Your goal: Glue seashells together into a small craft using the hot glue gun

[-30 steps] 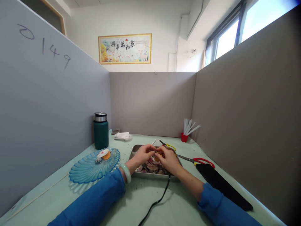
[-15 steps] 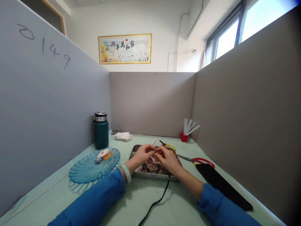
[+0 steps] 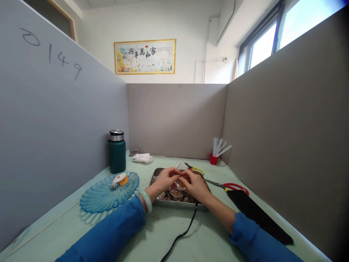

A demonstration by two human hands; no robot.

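Left hand [image 3: 167,179] and right hand [image 3: 195,185] are close together — above the tray [image 3: 174,205].

"0149" [image 3: 50,53] is handwritten on the left partition [image 3: 68,109]; the wall picture [image 3: 145,64] reads "家和萬事興" [image 3: 142,52].

A bare left hand [image 3: 167,179] and bare right hand [image 3: 195,185] meet at the fingertips above a shallow silver metal tray [image 3: 174,204].
Anything between their fingers is too small to make out; below lie jumbled pink, white and brown pieces [image 3: 176,195]. At left, a translucent blue scalloped plate [image 3: 99,199] stands near a dark green silver-lidded bottle [image 3: 117,156]; at right are red-and-yellow-handled scissors [image 3: 235,186], a long flat black object [image 3: 259,216] and, farther back, a red cup [image 3: 214,160] of white strips [image 3: 217,146].
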